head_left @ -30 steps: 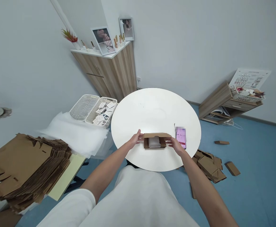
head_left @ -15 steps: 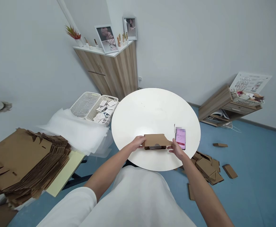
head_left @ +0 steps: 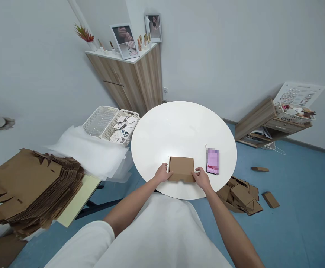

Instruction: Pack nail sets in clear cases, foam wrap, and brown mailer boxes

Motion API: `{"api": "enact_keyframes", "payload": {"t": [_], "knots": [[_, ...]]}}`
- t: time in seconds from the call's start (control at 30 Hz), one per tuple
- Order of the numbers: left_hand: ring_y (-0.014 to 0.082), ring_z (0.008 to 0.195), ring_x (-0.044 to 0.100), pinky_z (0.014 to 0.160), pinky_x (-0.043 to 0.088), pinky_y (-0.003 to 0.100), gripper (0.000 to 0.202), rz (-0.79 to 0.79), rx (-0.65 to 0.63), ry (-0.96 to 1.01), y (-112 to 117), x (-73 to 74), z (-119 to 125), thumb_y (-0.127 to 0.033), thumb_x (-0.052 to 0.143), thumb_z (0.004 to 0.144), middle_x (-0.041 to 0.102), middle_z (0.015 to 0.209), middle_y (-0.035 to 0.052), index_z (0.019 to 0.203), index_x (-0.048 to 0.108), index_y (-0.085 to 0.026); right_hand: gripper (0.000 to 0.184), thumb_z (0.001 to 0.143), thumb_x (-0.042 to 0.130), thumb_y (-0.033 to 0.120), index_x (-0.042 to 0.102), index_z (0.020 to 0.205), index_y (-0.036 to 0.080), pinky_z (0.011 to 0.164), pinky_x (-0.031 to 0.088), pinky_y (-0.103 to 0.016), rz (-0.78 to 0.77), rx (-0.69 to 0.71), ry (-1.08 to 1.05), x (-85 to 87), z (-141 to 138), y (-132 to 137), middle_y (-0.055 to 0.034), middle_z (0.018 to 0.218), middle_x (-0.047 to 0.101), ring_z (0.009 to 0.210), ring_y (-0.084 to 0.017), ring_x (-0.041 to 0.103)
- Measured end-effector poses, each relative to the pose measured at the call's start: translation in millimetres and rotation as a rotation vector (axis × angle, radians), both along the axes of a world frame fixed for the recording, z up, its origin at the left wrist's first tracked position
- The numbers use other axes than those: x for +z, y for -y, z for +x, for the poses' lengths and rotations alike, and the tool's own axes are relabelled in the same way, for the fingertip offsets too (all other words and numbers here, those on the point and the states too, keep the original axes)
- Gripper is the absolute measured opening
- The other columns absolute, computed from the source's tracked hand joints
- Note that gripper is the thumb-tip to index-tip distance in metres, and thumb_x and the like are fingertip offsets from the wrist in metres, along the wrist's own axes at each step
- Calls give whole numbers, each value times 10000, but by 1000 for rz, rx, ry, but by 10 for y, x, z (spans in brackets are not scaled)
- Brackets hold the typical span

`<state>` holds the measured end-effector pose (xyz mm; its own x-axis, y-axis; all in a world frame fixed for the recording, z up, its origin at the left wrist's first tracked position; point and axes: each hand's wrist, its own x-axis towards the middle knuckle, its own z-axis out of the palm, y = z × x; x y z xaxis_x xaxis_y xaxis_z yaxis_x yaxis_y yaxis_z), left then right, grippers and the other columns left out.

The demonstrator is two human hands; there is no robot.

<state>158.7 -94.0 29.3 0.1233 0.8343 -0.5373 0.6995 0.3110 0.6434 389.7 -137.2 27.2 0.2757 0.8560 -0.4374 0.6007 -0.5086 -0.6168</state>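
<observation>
A small brown cardboard box (head_left: 181, 166) lies near the front edge of the round white table (head_left: 179, 124). Its lid is folded over the top, and the front flap slopes down toward me. My left hand (head_left: 162, 173) grips the box's left front corner, thumb on the flap. At the right front corner, my right hand (head_left: 202, 178) holds on the same way, its fingers curled beside the box. A phone (head_left: 213, 160) with a pink, partly blurred screen rests on the table just right of my right hand.
Flat cardboard blanks (head_left: 25, 186) are stacked at left beside white foam sheets (head_left: 90, 150). White baskets (head_left: 120, 126) stand behind them. Folded boxes (head_left: 243, 195) lie heaped on the blue floor at right. A wooden cabinet (head_left: 129, 82) and a low shelf (head_left: 271, 121) stand by the walls.
The box lid, raised before with a dark gap beneath it, has come down over the front. Both hands have moved from the lid's edges to the front corners.
</observation>
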Motion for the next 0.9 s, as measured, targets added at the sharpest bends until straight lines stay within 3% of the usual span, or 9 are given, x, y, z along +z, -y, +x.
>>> {"api": "enact_keyframes", "payload": {"t": [0.2, 0.37, 0.53, 0.73, 0.9], "knots": [[220, 1065, 465, 835, 373, 311, 456, 255, -64, -121, 121, -118, -81, -347, 521, 728, 505, 1147, 111, 1133, 437, -155, 466, 685, 495, 397, 435, 1099, 191, 694, 430, -287, 125, -42, -82, -126, -93, 117, -77, 1024, 565, 845, -179, 565], [208, 1057, 471, 879, 355, 352, 428, 375, -165, -52, 219, -136, -111, -232, 493, 740, 535, 1127, 61, 1164, 436, -209, 429, 661, 527, 357, 454, 1055, 204, 790, 417, -327, 198, -76, -153, -181, -177, 219, -60, 981, 601, 938, -198, 555], [203, 1034, 487, 884, 377, 353, 492, 418, -189, 89, 229, -114, -119, -172, 504, 717, 538, 1116, 53, 1199, 417, -220, 404, 670, 526, 356, 429, 1035, 215, 765, 437, -337, 203, -161, -200, -189, -270, 262, -53, 936, 619, 906, -195, 574], [187, 951, 496, 817, 431, 330, 580, 406, -152, 200, 119, 57, -167, -342, 568, 718, 487, 1004, 48, 1257, 370, -259, 461, 670, 560, 405, 439, 1072, 214, 784, 450, -335, 229, -144, -467, -4, -234, 209, -71, 1014, 594, 917, -188, 570], [176, 953, 470, 826, 429, 297, 767, 332, -170, 268, -16, 195, -153, -434, 640, 643, 403, 1047, 53, 1306, 298, -257, 638, 703, 521, 483, 350, 1257, 216, 875, 395, -333, 156, -33, -490, 268, -124, 122, -94, 1215, 473, 1048, -201, 498]]}}
